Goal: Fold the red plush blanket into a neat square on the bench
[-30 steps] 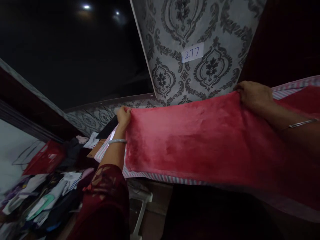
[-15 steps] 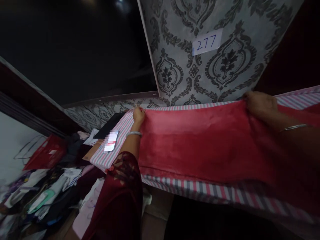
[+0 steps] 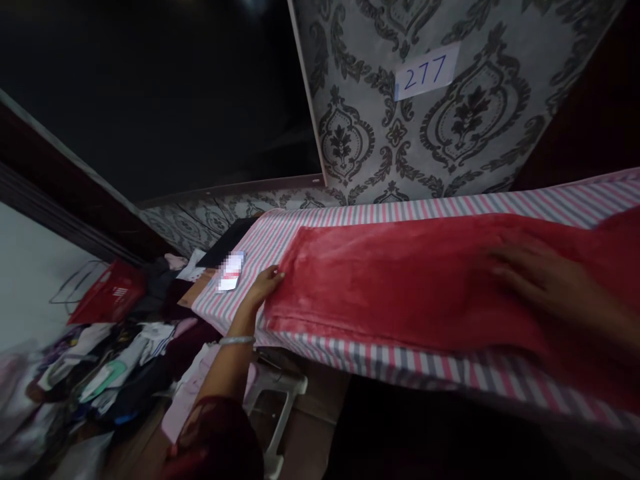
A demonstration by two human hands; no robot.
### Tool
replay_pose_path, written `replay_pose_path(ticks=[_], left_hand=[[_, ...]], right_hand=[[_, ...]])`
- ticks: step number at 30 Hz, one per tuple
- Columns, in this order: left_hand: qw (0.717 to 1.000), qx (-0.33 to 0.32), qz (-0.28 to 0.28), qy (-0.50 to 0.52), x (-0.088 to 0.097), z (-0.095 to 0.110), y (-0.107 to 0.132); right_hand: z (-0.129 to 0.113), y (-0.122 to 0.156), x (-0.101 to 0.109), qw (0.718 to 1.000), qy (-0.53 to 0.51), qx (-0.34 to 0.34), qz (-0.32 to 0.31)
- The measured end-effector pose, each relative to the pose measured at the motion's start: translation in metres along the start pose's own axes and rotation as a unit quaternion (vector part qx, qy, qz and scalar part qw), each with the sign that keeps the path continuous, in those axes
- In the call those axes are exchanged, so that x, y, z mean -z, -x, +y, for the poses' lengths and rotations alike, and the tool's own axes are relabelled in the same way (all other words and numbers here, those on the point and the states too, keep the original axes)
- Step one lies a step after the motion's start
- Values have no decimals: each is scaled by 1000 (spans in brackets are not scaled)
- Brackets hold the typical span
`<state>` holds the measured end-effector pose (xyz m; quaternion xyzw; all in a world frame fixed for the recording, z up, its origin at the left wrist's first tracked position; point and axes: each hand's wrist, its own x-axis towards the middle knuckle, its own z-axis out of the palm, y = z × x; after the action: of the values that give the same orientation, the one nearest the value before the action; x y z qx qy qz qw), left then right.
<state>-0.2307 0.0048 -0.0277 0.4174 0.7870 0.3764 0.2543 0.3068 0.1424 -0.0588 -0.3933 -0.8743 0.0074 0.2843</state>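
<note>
A red garment, long and flat like a trouser leg, lies spread over a pink, grey and white striped cloth. My left hand is at its left end, with thumb and fingers closed on the hem. Blurred by motion, my right hand rests over the right part of the garment, fingers stretched out. The garment's right end runs out of view. Left of my left hand, a phone with a lit screen lies on the striped cloth.
Behind the striped cloth is a patterned wall with a paper label reading 277. A large dark screen hangs at upper left. Piled clothes and a red bag are at left. A white stool stands below the cloth's edge.
My left hand has moved from the garment's far left corner down to the middle of its hem. My right hand has let go of the far edge and lies open on the fabric.
</note>
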Motion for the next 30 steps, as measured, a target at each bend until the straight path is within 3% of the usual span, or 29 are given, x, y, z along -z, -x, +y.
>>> replay_pose_path(ticks=[5,9,16,25,30], left_hand=[[984,15,-53,170,7,-32,61],[971,38,-35,234,6,-34,75],[974,95,3,206,-5,-16,75],[977,62,65,192,-7,-16,83],[976,64,76,193,-7,-20,81]], right_hand=[[-33,104,-8,999,10,-28,31],[-46,136,-18,997,23,-61,36],[-36,129,-23,992,96,-73,45],[0,113,34,977,177,-121,2],[0,119,21,980,155,-115,-43]])
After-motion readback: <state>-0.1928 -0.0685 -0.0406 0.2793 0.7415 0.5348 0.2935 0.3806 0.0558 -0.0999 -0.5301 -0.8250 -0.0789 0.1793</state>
